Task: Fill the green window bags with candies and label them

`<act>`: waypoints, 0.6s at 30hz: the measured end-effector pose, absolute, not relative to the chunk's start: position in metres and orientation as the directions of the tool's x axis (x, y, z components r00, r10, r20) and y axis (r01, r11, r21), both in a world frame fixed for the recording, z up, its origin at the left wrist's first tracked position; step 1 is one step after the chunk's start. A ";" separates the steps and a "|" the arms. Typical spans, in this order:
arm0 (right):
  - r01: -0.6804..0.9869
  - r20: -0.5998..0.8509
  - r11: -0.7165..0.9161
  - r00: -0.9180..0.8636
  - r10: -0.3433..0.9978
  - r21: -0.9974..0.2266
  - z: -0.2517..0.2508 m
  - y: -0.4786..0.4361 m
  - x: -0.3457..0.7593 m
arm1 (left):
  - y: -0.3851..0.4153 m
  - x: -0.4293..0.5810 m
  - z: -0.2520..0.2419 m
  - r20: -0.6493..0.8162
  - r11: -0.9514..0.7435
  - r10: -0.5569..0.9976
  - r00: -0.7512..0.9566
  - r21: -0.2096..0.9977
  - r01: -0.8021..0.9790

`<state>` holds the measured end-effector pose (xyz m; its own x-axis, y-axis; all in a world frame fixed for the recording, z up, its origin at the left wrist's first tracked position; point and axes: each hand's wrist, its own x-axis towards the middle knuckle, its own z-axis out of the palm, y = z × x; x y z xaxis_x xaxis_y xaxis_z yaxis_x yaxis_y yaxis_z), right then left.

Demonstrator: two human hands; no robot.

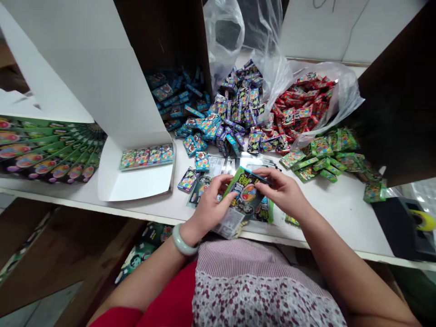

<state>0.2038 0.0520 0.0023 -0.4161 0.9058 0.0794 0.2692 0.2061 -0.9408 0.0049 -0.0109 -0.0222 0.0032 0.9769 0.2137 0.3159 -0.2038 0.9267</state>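
At lower centre, the left hand [208, 205] and right hand [283, 193] pinch a glossy green printed plastic pouch [245, 194] from both sides, fingers closed; its lower edge is hidden.

Two hands, left hand [209, 204] and right hand [284, 193], hold one green packet [248, 193]. Four loose heaps of small boxes run left to right: blue heap [177, 97], purple heap [238, 100], red heap [303, 102], green heap [327, 154]. One open white carton [136, 184], left. One bangle [182, 240].

The pouch [247, 193] is green with a bright round picture. Blue boxes [177, 97] sit at eleven o'clock, purple boxes [238, 100] at twelve, red boxes [303, 102] at one, green boxes [323, 154] at two.
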 end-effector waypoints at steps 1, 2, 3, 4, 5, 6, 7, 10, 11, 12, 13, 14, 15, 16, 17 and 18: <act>0.288 0.097 0.228 -0.406 0.909 -0.930 0.004 0.054 0.205 | -0.011 0.010 -0.026 0.185 -0.173 0.982 -0.039 0.962 0.211; 0.309 0.111 0.250 -0.403 0.908 -0.918 0.006 0.056 0.206 | -0.011 0.014 -0.029 0.154 -0.145 0.986 -0.064 0.982 0.118; 0.329 0.119 0.269 -0.410 0.904 -0.905 0.007 0.058 0.207 | -0.013 0.016 -0.033 0.124 -0.121 0.989 -0.076 0.992 0.048; 0.343 0.122 0.286 -0.430 0.895 -0.895 0.008 0.058 0.207 | -0.015 0.017 -0.036 0.099 -0.099 0.992 -0.076 0.995 0.004; 0.348 0.118 0.301 -0.460 0.880 -0.888 0.007 0.057 0.208 | -0.017 0.017 -0.039 0.081 -0.082 0.994 -0.074 0.997 -0.013; 0.347 0.108 0.306 -0.487 0.866 -0.886 0.005 0.055 0.207 | -0.020 0.015 -0.042 0.067 -0.068 0.995 -0.068 0.998 -0.012; 0.336 0.099 0.293 -0.492 0.865 -0.895 0.003 0.052 0.207 | -0.022 0.012 -0.044 0.057 -0.058 0.997 -0.056 0.998 -0.007; 0.208 0.122 0.207 -0.358 0.926 -0.956 -0.010 0.041 0.201 | -0.026 -0.002 -0.046 0.037 -0.036 0.999 0.023 0.999 -0.035; 0.141 0.134 0.181 -0.290 0.948 -0.973 -0.014 0.037 0.198 | -0.026 -0.007 -0.046 0.033 -0.030 0.998 0.054 0.998 -0.051; 0.077 0.137 0.158 -0.229 0.964 -0.984 -0.019 0.032 0.194 | -0.025 -0.011 -0.046 0.031 -0.026 0.996 0.080 0.998 -0.063; 0.030 0.130 0.138 -0.186 0.974 -0.990 -0.024 0.029 0.191 | -0.025 -0.015 -0.046 0.030 -0.023 0.995 0.100 0.997 -0.070; 0.006 0.116 0.118 -0.159 0.980 -0.993 -0.028 0.025 0.187 | -0.024 -0.019 -0.046 0.030 -0.022 0.993 0.114 0.997 -0.071; 0.002 0.102 0.103 -0.140 0.985 -0.995 -0.031 0.023 0.183 | -0.023 -0.022 -0.046 0.030 -0.021 0.991 0.129 0.997 -0.070; 0.015 0.094 0.097 -0.126 0.988 -0.995 -0.033 0.021 0.181 | -0.021 -0.024 -0.046 0.028 -0.017 0.989 0.148 0.997 -0.070; 0.039 0.094 0.099 -0.121 0.988 -0.994 -0.034 0.021 0.179 | -0.020 -0.026 -0.045 0.023 -0.011 0.985 0.172 0.997 -0.070; 0.067 0.096 0.106 -0.136 0.986 -0.992 -0.034 0.021 0.179 | -0.018 -0.027 -0.044 0.021 -0.008 0.981 0.190 0.998 -0.068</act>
<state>0.1787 0.0212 -0.0344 -0.1357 0.9861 0.0961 0.0674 0.1060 -0.9921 -0.0271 -0.0181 -0.0440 0.1905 0.9815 0.0206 -0.0675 -0.0078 0.9977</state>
